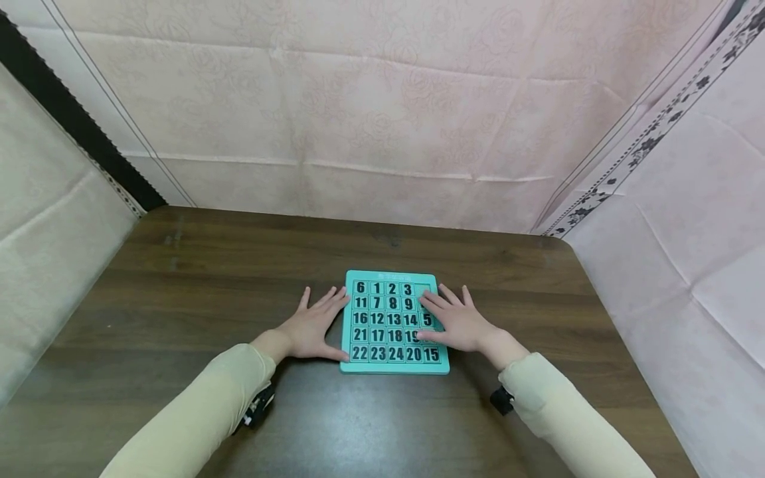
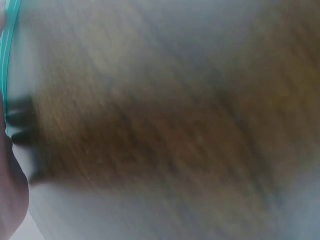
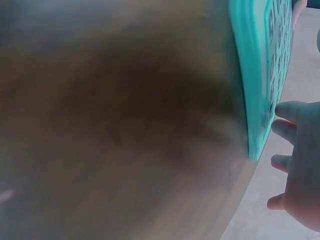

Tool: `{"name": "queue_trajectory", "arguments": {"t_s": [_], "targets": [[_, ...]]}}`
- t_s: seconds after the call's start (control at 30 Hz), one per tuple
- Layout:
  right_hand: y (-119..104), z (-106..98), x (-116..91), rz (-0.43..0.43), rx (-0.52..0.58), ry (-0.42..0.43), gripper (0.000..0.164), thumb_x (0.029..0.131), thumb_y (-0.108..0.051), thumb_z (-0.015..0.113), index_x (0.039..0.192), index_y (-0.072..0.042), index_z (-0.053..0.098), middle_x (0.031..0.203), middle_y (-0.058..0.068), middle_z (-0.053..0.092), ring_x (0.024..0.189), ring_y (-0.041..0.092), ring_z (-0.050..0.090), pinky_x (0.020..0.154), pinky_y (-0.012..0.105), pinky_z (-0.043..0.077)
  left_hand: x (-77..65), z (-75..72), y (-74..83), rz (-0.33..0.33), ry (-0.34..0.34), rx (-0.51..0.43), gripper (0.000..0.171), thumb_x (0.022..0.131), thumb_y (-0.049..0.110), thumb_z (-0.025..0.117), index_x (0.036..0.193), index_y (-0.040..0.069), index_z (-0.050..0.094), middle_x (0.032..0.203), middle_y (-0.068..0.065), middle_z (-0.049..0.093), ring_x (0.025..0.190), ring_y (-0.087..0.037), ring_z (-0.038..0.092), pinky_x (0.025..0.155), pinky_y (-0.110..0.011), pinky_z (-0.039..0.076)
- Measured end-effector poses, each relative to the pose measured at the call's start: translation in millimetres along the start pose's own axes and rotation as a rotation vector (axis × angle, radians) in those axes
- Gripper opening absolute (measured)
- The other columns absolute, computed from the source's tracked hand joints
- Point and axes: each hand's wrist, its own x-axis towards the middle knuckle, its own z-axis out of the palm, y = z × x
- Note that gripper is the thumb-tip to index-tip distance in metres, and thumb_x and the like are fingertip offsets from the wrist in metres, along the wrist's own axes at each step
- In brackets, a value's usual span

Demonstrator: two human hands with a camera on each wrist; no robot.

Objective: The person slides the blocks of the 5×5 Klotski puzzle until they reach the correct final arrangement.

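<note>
A turquoise sliding number puzzle (image 1: 386, 326) with black numerals on its tiles lies flat on the wooden table. Its top row reads 6, 1, 2, 3, and the corner to their right shows no numeral. At the puzzle's left edge rests my left hand (image 1: 306, 330), fingers spread, thumb against the lower left corner. My right hand (image 1: 465, 326) reaches over the right side with extended fingers, covering part of the right-hand columns. In the right wrist view, fingertips (image 3: 286, 109) are by the puzzle's edge (image 3: 254, 85). The left wrist view catches only a strip of the puzzle (image 2: 6, 47).
The brown wooden table (image 1: 197, 285) extends around the puzzle. Pale patterned cloth (image 1: 358, 119) hangs behind it, with more cloth along the left and right sides. A black device (image 1: 259, 406) sits at the left wrist, another dark device (image 1: 502, 400) at the right.
</note>
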Motion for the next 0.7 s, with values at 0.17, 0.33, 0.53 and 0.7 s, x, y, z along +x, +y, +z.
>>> {"name": "queue_trajectory", "arguments": {"t_s": [0.17, 0.33, 0.53, 0.7], "targets": [[3.8, 4.1, -10.9, -0.002, -0.021, 0.003, 0.082, 0.085, -0.066, 0.047, 0.147, -0.015, 0.032, 0.153, 0.006, 0.03, 0.144, 0.036, 0.016, 0.109, 0.067, 0.001, -0.3, 0.8, -1.5, -0.004, 0.001, 0.0, 0.114, 0.067, 0.079, 0.056, 0.151, 0.013, 0.015, 0.159, -0.004, 0.008, 0.147, -0.025, 0.007, 0.11, -0.063, -0.007], [4.0, 5.7, -12.7, -0.001, -0.032, 0.003, 0.081, 0.085, -0.066, 0.046, 0.147, -0.016, 0.032, 0.153, 0.005, 0.03, 0.144, 0.035, 0.016, 0.109, 0.067, 0.002, 0.3, 3.3, -2.7, -0.009, -0.005, 0.004, 0.115, 0.067, 0.081, 0.054, 0.152, 0.014, 0.014, 0.159, -0.003, 0.007, 0.147, -0.024, 0.006, 0.11, -0.062, -0.008], [4.4, 6.3, -11.1, 0.007, -0.047, -0.001, 0.083, 0.084, -0.067, 0.046, 0.148, -0.017, 0.03, 0.154, 0.004, 0.028, 0.144, 0.035, 0.014, 0.108, 0.067, 0.0, 1.1, 3.6, -2.8, -0.004, 0.007, -0.002, 0.114, 0.067, 0.081, 0.054, 0.151, 0.014, 0.016, 0.159, -0.004, 0.008, 0.147, -0.025, 0.007, 0.11, -0.062, -0.008], [5.0, 4.8, -7.8, 0.016, -0.054, 0.002, 0.084, 0.084, -0.068, 0.046, 0.148, -0.015, 0.03, 0.154, 0.006, 0.028, 0.144, 0.037, 0.014, 0.107, 0.069, -0.001, 1.1, 2.2, -1.4, -0.006, -0.004, 0.002, 0.115, 0.067, 0.081, 0.054, 0.152, 0.014, 0.014, 0.159, -0.003, 0.007, 0.147, -0.024, 0.006, 0.111, -0.062, -0.008]]}}
